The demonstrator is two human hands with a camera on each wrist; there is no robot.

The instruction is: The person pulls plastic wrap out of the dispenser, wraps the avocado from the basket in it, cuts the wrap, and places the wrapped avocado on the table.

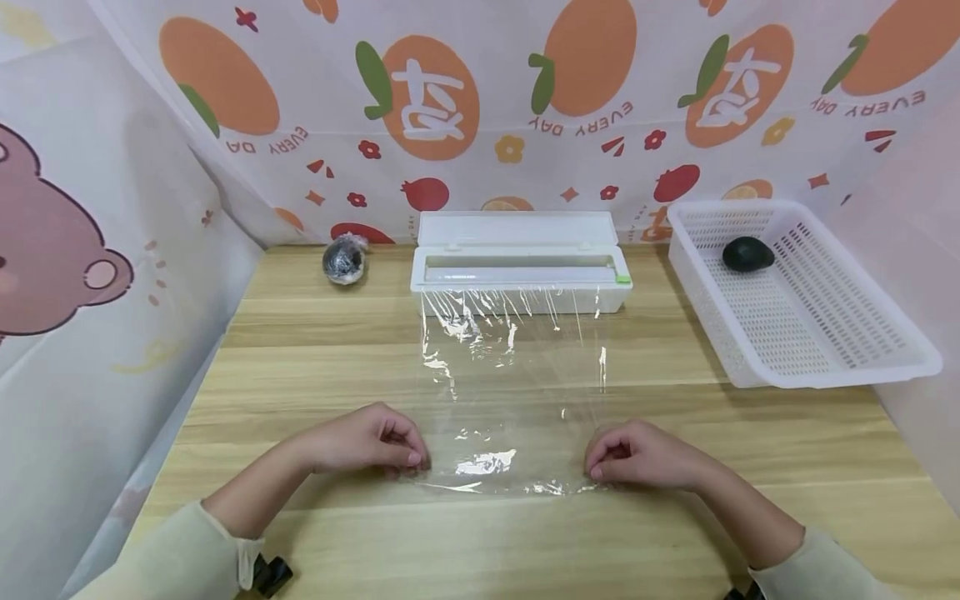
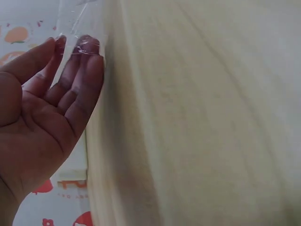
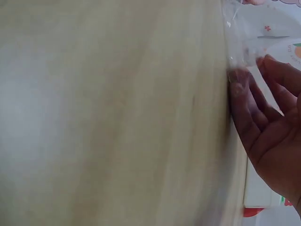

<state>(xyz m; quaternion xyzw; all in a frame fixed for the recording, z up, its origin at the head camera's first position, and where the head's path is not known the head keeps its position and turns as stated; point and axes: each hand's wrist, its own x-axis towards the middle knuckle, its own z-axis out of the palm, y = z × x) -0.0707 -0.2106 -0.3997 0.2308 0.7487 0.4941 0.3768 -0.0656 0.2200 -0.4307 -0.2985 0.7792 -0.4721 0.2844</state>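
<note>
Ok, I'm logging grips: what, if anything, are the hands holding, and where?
Clear film: the left hand and right hand each pinch a near corner.

Glossy clear plastic film [image 1: 516,392] over a smooth wood-grain table [image 1: 315,350]
The box [image 1: 516,228] is smooth plastic with a soft sheen; the basket [image 1: 840,379], perforated matt plastic; the backdrop [image 1: 495,92], matt and cloth-like; the wrapped ball [image 1: 344,260], shiny and crinkled.

Film [image 1: 517,400] spans from box [image 1: 514,250], upper centre, to my left hand [image 1: 371,442] and right hand [image 1: 645,457]. Ball [image 1: 344,259]: upper left; basket [image 1: 798,308], right, contains avocado [image 1: 747,254].
</note>
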